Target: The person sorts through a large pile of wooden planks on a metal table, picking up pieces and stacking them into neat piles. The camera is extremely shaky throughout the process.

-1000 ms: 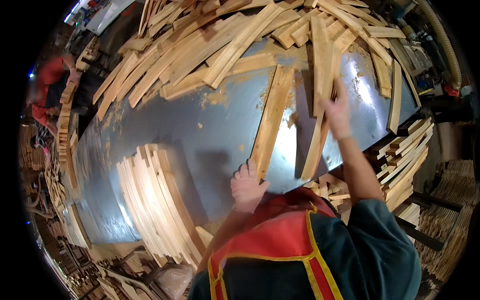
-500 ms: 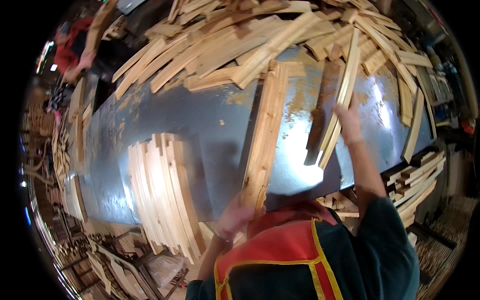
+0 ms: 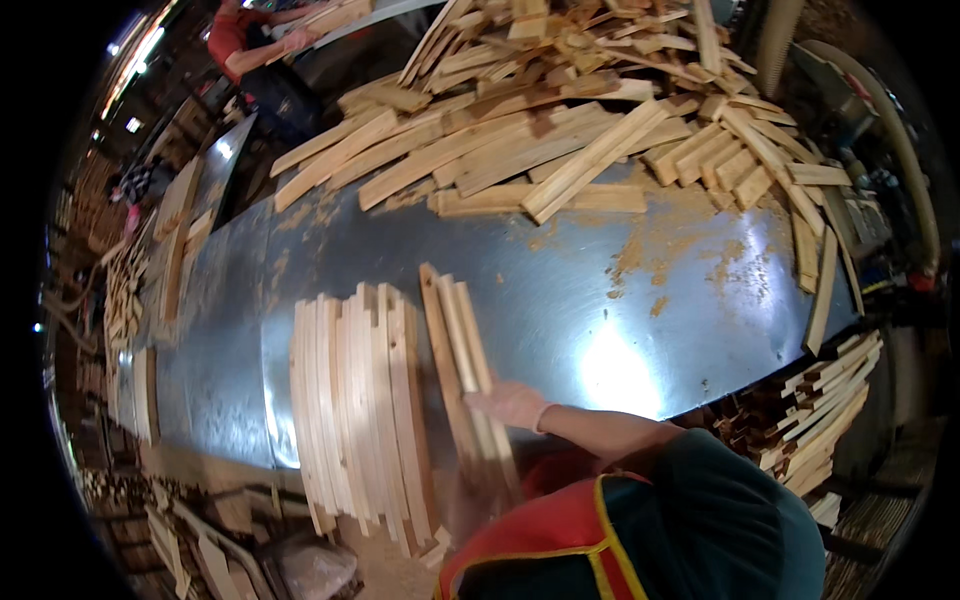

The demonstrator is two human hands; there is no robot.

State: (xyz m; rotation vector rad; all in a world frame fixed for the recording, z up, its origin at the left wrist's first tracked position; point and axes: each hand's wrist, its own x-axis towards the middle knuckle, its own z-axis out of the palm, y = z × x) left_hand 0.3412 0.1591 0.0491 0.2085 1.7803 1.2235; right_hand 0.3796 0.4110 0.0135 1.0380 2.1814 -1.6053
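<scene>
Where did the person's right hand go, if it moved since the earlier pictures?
Yes, to the left: across the unmoving metal table, the right hand has come much nearer the neat row of pale boards.

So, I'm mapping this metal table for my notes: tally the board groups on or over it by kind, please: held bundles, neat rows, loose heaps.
Held bundle, under the right hand: 1
Neat row: 1
Loose heap: 1
Total: 3
</scene>
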